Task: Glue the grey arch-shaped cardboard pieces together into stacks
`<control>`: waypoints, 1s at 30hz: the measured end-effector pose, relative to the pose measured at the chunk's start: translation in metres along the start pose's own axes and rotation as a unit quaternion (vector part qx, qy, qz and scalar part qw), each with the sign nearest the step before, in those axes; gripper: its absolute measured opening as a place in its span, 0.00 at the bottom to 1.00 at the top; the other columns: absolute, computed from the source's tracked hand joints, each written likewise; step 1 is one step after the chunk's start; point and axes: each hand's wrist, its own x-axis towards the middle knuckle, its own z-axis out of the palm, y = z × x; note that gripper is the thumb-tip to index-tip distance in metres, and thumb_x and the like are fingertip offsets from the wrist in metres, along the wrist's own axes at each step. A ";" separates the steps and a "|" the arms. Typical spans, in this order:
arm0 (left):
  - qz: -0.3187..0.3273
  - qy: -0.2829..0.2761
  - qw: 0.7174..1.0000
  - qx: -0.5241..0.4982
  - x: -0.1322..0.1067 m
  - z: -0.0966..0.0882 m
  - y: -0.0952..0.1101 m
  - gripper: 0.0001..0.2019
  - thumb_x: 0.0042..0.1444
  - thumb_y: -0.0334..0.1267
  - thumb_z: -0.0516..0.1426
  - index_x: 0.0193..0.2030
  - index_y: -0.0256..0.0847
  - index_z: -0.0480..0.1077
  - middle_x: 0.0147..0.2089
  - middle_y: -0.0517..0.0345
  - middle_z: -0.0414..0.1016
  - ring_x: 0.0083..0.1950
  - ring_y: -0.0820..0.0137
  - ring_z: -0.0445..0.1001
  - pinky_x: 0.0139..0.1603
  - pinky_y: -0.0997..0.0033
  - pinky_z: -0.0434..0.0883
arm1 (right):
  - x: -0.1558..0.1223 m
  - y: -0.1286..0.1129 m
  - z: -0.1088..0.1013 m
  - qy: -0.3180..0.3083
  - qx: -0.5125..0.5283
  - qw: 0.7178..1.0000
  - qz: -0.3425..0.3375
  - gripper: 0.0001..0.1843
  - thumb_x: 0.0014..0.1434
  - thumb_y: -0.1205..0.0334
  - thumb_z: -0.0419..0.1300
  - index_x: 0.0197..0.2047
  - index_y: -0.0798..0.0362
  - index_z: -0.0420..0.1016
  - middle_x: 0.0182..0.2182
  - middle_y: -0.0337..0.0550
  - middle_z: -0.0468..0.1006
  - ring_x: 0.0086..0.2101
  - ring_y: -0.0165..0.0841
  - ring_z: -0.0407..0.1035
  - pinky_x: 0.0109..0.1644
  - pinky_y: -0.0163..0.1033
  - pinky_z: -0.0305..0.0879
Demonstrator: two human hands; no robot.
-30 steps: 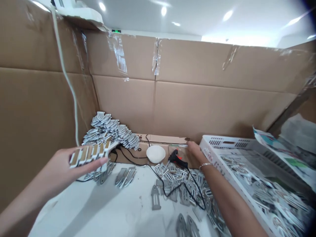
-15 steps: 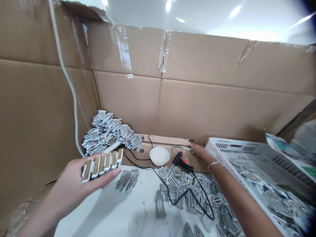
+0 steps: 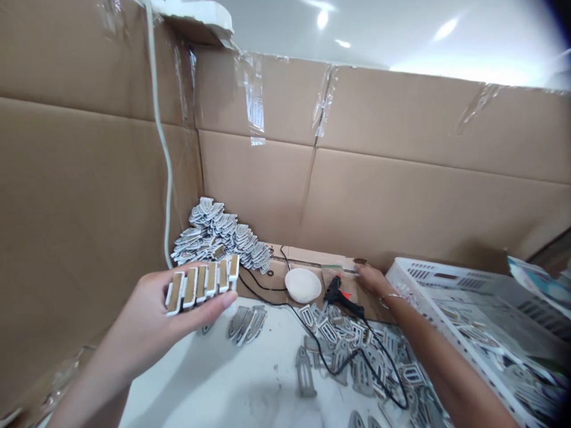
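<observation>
My left hand (image 3: 154, 315) is closed on a row of several white-and-tan flat pieces (image 3: 203, 284), held edge-up above the white table (image 3: 214, 380). Far ahead, my right hand (image 3: 372, 278) reaches to the cardboard strip at the back wall, palm down, beside a black glue gun (image 3: 341, 295) with a black cord (image 3: 330, 371). Its fingers look curled round something thin that I cannot make out. A silver bracelet (image 3: 387, 297) sits on that wrist.
A heap of grey-white pieces (image 3: 218, 235) is stacked in the back left corner. A white bowl (image 3: 303, 284) stands by the glue gun. Loose grey pieces (image 3: 352, 351) litter the table. A white plastic crate (image 3: 468, 321) of pieces stands at right. Tall cardboard walls (image 3: 379, 190) enclose everything.
The view has swung left and slightly down. My left hand keeps the row of pieces and has drawn a little closer. My right hand stays at the back by the glue gun.
</observation>
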 end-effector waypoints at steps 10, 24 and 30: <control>0.002 0.025 0.999 -0.039 -0.003 -0.011 0.014 0.20 0.45 0.54 0.66 0.40 0.43 0.79 0.33 0.55 0.80 0.32 0.66 0.75 0.31 0.71 0.70 | 0.040 -0.075 -0.096 0.129 0.211 0.969 -0.020 0.10 0.66 0.59 0.45 0.38 0.51 0.65 0.27 0.42 0.71 0.30 0.35 0.67 0.40 0.41 0.65; 0.001 0.187 0.977 -0.097 -0.005 -0.051 -0.006 0.16 0.42 0.47 0.70 0.37 0.44 0.80 0.31 0.59 0.80 0.30 0.70 0.74 0.26 0.76 0.67 | -0.142 -0.303 -0.119 -0.123 0.707 0.691 -0.088 0.25 0.63 0.41 0.57 0.23 0.52 0.65 0.15 0.28 0.47 0.18 0.23 0.40 0.20 0.34 0.37; 0.004 0.183 0.978 -0.102 -0.006 -0.055 -0.004 0.16 0.43 0.49 0.69 0.36 0.42 0.79 0.30 0.59 0.79 0.29 0.72 0.72 0.25 0.76 0.65 | -0.144 -0.303 -0.134 -0.117 0.733 0.666 -0.073 0.24 0.63 0.44 0.59 0.23 0.51 0.63 0.16 0.27 0.46 0.17 0.22 0.40 0.20 0.33 0.37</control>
